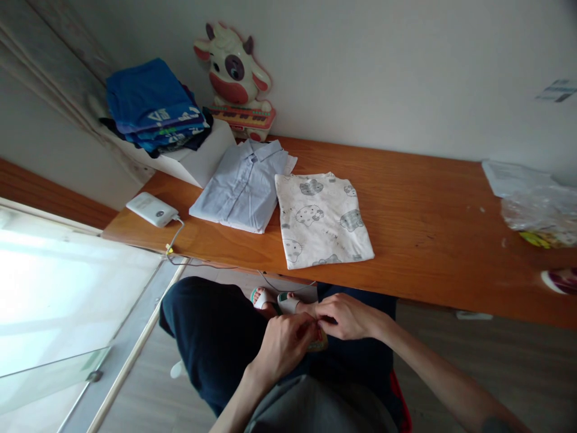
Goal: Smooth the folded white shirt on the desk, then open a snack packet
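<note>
Both my hands meet over my lap, below the front edge of the wooden table (419, 228). My left hand (283, 346) and my right hand (347, 316) pinch together a small yellowish item (319, 344) between their fingertips; what it is I cannot tell. On the table above lie a folded white garment with a grey cat print (320, 219) and, to its left, a folded light blue shirt (243, 183). My dark trousers (216, 334) and sandalled feet (270, 299) show beneath.
A stack of blue folded clothes (153, 105) rests on a white box (198, 159) at the back left. A cow toy keyboard (237, 78) leans on the wall. A white power bank (151, 208) with a cable lies at the left edge. Papers and a plastic bag (538, 210) sit right.
</note>
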